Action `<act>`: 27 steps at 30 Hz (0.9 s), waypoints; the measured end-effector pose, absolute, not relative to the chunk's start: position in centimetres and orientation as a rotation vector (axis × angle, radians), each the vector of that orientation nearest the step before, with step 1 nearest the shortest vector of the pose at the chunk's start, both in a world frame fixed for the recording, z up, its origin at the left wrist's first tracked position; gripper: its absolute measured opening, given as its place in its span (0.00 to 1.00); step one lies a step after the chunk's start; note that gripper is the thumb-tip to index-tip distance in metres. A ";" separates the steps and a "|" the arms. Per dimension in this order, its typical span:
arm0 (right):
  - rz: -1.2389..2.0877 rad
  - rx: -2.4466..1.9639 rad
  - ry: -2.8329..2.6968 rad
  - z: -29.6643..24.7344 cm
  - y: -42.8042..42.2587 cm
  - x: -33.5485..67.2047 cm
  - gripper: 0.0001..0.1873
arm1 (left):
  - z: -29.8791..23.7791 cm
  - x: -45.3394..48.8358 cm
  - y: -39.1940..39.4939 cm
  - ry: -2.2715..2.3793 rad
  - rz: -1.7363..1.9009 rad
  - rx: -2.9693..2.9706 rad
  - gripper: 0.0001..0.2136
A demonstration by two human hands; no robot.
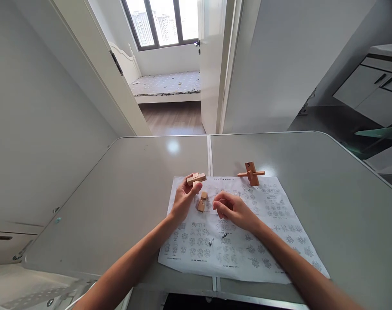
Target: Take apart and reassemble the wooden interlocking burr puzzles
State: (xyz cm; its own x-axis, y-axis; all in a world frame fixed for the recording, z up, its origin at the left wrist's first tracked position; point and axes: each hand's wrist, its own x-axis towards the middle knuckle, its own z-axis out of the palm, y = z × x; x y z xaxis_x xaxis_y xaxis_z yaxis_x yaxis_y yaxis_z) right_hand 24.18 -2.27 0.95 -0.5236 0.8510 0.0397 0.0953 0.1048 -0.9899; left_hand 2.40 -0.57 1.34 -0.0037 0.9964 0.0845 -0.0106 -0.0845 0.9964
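My left hand [183, 198] is closed around partly joined wooden puzzle blocks [196, 178], holding them over the top left of a printed sheet. One bar lies crosswise on top, and my fingers hide part of the rest. Just below, a loose notched wooden puzzle piece [201, 206] lies on the paper. To its right, my right hand [233, 209] hovers low over the sheet or rests on it; I cannot tell which. Its fingers are loosely curled, with a gap between thumb and forefinger, and nothing shows in them.
Under both hands is a creased paper sheet [211, 265] printed with small puzzle diagrams. An assembled wooden cross-shaped puzzle [252, 174] stands at its top right edge. The grey table [144, 181] has a seam down its middle. Beyond it are a doorway and a bed [170, 84].
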 end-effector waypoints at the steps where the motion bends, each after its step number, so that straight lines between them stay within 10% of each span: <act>1: 1.426 -0.949 -1.752 0.9 -2.4 24.1 0.21 | 1.3 2.4 -0.5 1.160 1.283 1.224 0.28; 8: 0.981 -0.980 -1.868 0.3 -2.8 23.4 0.05 | 1.1 2.3 -0.3 1.112 1.313 1.087 0.29; 27: 0.668 -0.905 -2.262 0.1 -2.7 23.5 0.33 | 1.4 2.4 0.0 1.128 1.311 1.081 0.29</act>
